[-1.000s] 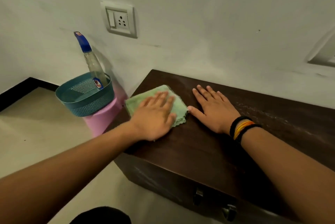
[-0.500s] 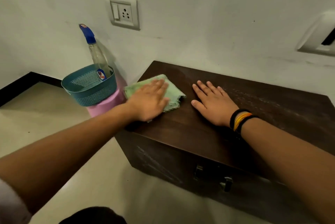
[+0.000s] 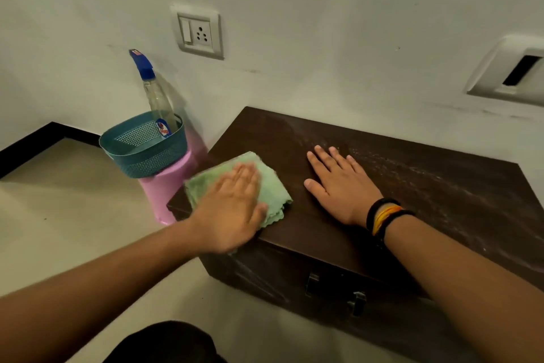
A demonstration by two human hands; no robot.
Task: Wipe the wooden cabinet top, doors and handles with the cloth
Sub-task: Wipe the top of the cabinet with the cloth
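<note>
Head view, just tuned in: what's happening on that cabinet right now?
A person is wiping the dark wooden cabinet top. The left hand presses flat on a folded green cloth at the top's left front corner, while the right hand rests flat, palm down, on the bare wood beside it. Whitish streaks show on the right part of the top. The front handles are untouched.

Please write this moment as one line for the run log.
stage: wiping top | left hand: flat on green cloth, cabinet's left front corner | right hand: flat on dark wooden cabinet top | dusty streaks: right part
</note>
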